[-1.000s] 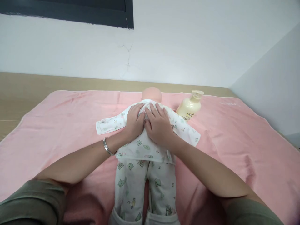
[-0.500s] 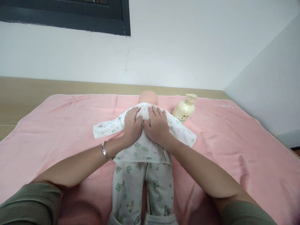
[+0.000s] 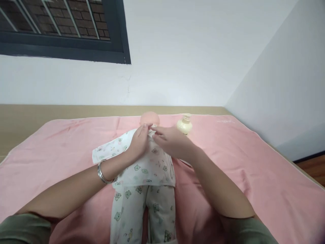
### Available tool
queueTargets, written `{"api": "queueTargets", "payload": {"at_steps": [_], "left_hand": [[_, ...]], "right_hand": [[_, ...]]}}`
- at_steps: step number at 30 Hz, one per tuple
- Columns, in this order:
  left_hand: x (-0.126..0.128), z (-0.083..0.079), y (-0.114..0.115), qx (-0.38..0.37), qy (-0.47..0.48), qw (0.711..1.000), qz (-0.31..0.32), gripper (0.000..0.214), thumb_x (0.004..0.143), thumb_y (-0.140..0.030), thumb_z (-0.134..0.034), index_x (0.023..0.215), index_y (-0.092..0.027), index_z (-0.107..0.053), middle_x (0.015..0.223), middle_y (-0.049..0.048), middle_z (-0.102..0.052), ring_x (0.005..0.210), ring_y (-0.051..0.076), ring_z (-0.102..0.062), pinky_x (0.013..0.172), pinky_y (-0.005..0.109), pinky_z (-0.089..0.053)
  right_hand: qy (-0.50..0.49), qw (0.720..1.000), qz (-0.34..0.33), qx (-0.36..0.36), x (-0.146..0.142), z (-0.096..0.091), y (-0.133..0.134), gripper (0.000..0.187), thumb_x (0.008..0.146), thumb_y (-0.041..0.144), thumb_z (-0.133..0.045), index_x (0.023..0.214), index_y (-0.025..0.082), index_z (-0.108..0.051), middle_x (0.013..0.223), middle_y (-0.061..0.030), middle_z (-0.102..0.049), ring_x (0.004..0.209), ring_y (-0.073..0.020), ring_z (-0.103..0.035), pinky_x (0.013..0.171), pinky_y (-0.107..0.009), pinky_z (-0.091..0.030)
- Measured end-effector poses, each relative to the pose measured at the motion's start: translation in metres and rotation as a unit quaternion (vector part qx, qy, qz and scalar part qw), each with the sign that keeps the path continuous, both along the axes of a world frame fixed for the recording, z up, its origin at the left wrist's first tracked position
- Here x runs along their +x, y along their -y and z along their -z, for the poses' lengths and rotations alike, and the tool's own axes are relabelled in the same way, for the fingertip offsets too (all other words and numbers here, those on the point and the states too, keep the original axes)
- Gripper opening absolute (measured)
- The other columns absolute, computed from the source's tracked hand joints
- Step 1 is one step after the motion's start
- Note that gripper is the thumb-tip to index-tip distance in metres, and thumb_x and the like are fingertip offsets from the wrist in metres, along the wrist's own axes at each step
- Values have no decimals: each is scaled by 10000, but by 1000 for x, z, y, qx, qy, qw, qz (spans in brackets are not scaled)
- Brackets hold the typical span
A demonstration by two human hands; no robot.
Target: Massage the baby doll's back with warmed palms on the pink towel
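Observation:
A doll lies on the pink blanket with its bald head [image 3: 149, 118] at the far end. It wears a white printed top [image 3: 148, 169] and matching trousers [image 3: 159, 211]. Over the upper part of the top, my left hand [image 3: 140, 140] is turned on its edge with fingers extended; a silver bangle [image 3: 101, 172] circles that wrist. My right hand [image 3: 175, 140] is held above the top's right shoulder, fingers stretched toward the left fingertips, slightly blurred. Neither hand holds anything. The doll's right-side sleeve is mostly hidden behind my right hand and forearm.
A cream pump bottle [image 3: 185, 124] stands beyond my right hand. The pink blanket [image 3: 61, 145] covers a wooden surface [image 3: 20, 118] against a white wall. A dark-framed window [image 3: 116, 40] with bars is at upper left.
Both hands were flat on the back of the top; now they are tilted, with fingertips brought close together and the right hand lifted. The view has tipped up and shifted right.

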State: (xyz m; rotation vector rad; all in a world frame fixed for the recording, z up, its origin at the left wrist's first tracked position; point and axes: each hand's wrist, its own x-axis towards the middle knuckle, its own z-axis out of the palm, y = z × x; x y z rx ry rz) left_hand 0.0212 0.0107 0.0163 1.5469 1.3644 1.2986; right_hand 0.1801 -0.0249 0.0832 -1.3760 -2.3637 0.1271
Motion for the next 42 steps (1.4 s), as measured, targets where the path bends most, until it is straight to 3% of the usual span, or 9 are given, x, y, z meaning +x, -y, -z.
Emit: {"api": "queueTargets", "payload": {"at_steps": [4, 8, 15, 18, 21, 23, 30, 38, 42], "left_hand": [[35, -42, -4, -39, 146, 983, 100, 649, 1013, -617, -230, 1118, -175, -693, 1132, 135, -759, 1203, 290, -683, 1153, 519, -478], [69, -71, -27, -179, 278, 934, 137, 612, 1023, -568, -192, 1039, -191, -674, 1175, 157, -744, 1248, 293, -673, 1142, 529, -506], [102, -82, -42, -252, 419, 852, 187, 579, 1040, -507, -147, 1229, -112, -526, 1175, 205, -697, 1115, 269, -718, 994, 423, -608], [104, -83, -38, -273, 453, 827, 187, 546, 1057, -461, -184, 1311, -86, -489, 1214, 213, -680, 1054, 235, -730, 923, 354, -620], [98, -82, -32, -289, 487, 809, 157, 517, 1065, -427, -230, 1309, -68, -512, 1113, 190, -710, 948, 204, -740, 881, 305, -619], [90, -81, -26, -306, 500, 797, 148, 525, 1061, -414, -254, 1300, -50, -546, 1080, 190, -722, 961, 202, -743, 903, 289, -612], [35, -84, 10, -342, 463, 804, 150, 651, 1015, -433, -373, 1543, -53, -395, 1536, 245, -505, 1477, 260, -481, 1219, 351, -426], [-17, -108, 38, -302, 503, 789, 183, 612, 1027, -356, -347, 1597, -133, -330, 1536, 177, -539, 1451, 232, -517, 1241, 361, -409], [-30, -123, 54, -259, 531, 780, 207, 590, 1044, -358, -304, 1610, -195, -313, 1548, 130, -539, 1440, 233, -529, 1239, 390, -411]], "right_hand": [[-136, 984, 99, 53, 33, -30, -7, 492, 980, 280, -406, 1411, 153, -608, 1400, -100, -674, 1286, -283, -637, 1066, -448, -537], [-139, 969, 180, 97, 50, -24, -35, 553, 980, 304, -392, 1454, 61, -542, 1561, -192, -505, 1492, -355, -430, 1225, -581, -366], [-32, 970, 232, 68, 50, 0, -64, 674, 1040, 374, -350, 1556, -59, -323, 1673, -315, -197, 1593, -425, -154, 1280, -642, -147], [24, 974, 222, 49, 50, 5, -64, 680, 1058, 447, -322, 1508, -56, -403, 1627, -310, -332, 1574, -403, -239, 1281, -648, -87], [57, 974, 219, 33, 48, 5, -63, 615, 1078, 434, -240, 1284, 2, -627, 1358, -261, -650, 1412, -340, -513, 1290, -615, -79], [73, 968, 241, 18, 46, 2, -64, 608, 1081, 424, -218, 1170, 44, -684, 1210, -226, -724, 1275, -324, -620, 1286, -609, -93], [82, 950, 299, -38, 31, -8, -68, 650, 1076, 437, -185, 1029, 96, -737, 1162, -209, -742, 1180, -324, -670, 1272, -607, -107], [51, 940, 333, -47, 24, -4, -73, 578, 1042, 412, -219, 1079, 85, -695, 1232, -238, -694, 1256, -358, -614, 1253, -614, -182], [25, 933, 355, -50, 24, 2, -72, 502, 1012, 425, -296, 1291, 101, -559, 1395, -247, -561, 1215, -381, -625, 1102, -580, -436]]}}
